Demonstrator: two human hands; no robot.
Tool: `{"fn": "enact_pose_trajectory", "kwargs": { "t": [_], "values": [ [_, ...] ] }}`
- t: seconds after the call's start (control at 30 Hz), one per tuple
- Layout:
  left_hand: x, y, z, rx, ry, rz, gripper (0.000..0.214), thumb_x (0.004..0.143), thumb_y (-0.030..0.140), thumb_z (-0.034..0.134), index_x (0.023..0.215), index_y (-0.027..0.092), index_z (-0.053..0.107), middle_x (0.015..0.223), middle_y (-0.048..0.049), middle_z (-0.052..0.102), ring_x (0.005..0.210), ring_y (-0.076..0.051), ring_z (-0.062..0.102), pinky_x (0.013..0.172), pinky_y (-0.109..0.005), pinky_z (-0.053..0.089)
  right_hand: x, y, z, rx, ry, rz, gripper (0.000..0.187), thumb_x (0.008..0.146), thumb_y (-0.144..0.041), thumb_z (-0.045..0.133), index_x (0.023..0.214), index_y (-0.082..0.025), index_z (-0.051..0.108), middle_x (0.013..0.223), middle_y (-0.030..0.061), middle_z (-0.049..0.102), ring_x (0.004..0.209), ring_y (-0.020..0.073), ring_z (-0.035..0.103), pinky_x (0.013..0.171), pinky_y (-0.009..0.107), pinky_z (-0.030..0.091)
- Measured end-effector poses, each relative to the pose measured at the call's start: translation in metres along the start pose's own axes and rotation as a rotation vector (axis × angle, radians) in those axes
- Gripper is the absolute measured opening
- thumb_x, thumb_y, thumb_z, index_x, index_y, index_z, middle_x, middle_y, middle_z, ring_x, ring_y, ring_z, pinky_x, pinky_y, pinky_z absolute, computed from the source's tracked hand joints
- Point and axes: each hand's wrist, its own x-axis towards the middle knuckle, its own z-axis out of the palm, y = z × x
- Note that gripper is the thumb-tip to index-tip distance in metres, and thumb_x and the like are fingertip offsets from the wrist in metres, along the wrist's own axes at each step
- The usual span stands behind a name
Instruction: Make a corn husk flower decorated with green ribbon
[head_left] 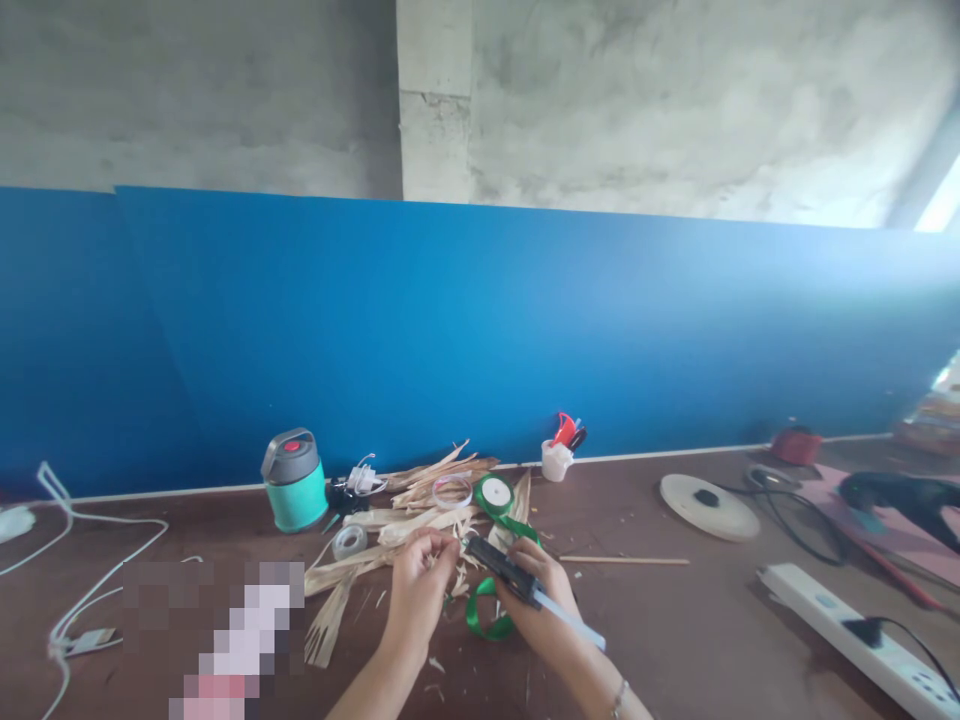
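The right hand (546, 588) clasps the black plastic glue gun (501, 566), whose long axis points toward the left hand (421, 585) beside its front end, fingertips pressed together, anything pinched unclear.

A thin silvery bracelet (619, 698) circles the otherwise bare right forearm (585, 662).
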Motion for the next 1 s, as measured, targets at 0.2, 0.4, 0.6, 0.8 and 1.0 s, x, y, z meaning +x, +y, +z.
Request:
{"fn": "enact_pose_trajectory", "kwargs": {
  "t": [0.2, 0.4, 0.6, 0.8, 1.0],
  "values": [
    [-0.0011, 0.0013, -0.0001, -0.017, -0.010, -0.017, 0.025, 0.066, 0.039, 0.066, 0.064, 0.014, 0.068, 0.070, -0.0016, 0.057, 0.063, -0.016, 0.049, 0.057, -0.024, 0.037, 0.0001, -0.0020, -0.0016, 0.007, -0.005, 0.020, 0.016, 0.072, -0.015, 0.054, 0.057, -0.019, 0.053, 0.066, 0.0008, 0.054, 0.058, 0.0141, 0.058, 0.054, 0.022, 0.043],
    [-0.0017, 0.0012, -0.0001, -0.035, -0.008, -0.035, 0.025, 0.066, 0.039, 0.066, 0.066, 0.014, 0.068, 0.070, -0.0021, 0.060, 0.067, -0.017, 0.052, 0.058, -0.024, 0.039, 0.0003, -0.0009, -0.0011, 0.003, -0.004, 0.017, 0.016, 0.072, -0.015, 0.054, 0.056, -0.019, 0.054, 0.066, 0.0008, 0.054, 0.058, 0.0138, 0.057, 0.054, 0.023, 0.044],
    [-0.0025, 0.0039, 0.0000, -0.055, -0.018, -0.066, 0.027, 0.066, 0.042, 0.066, 0.065, 0.015, 0.067, 0.066, -0.0016, 0.061, 0.063, -0.017, 0.053, 0.054, -0.023, 0.038, -0.0008, 0.0004, -0.0003, 0.008, -0.005, 0.003, 0.016, 0.071, -0.012, 0.054, 0.056, -0.019, 0.054, 0.066, 0.0007, 0.055, 0.057, 0.0134, 0.057, 0.053, 0.022, 0.043],
    [-0.0053, 0.0071, 0.0012, -0.073, -0.036, -0.082, 0.028, 0.065, 0.044, 0.067, 0.065, 0.016, 0.066, 0.065, -0.0011, 0.061, 0.059, -0.016, 0.053, 0.050, -0.023, 0.037, -0.0007, 0.0005, 0.0014, 0.026, -0.012, 0.008, 0.016, 0.073, -0.014, 0.053, 0.058, -0.019, 0.054, 0.067, 0.0014, 0.055, 0.059, 0.0143, 0.058, 0.055, 0.023, 0.044],
    [-0.0038, 0.0048, -0.0003, -0.050, -0.039, -0.059, 0.029, 0.069, 0.044, 0.064, 0.067, 0.015, 0.066, 0.065, -0.0010, 0.058, 0.057, -0.014, 0.048, 0.050, -0.022, 0.036, -0.0011, -0.0013, -0.0015, 0.017, -0.012, 0.017, 0.015, 0.071, -0.013, 0.054, 0.057, -0.019, 0.054, 0.067, 0.0013, 0.055, 0.059, 0.0149, 0.058, 0.055, 0.023, 0.044]
  ]
}}
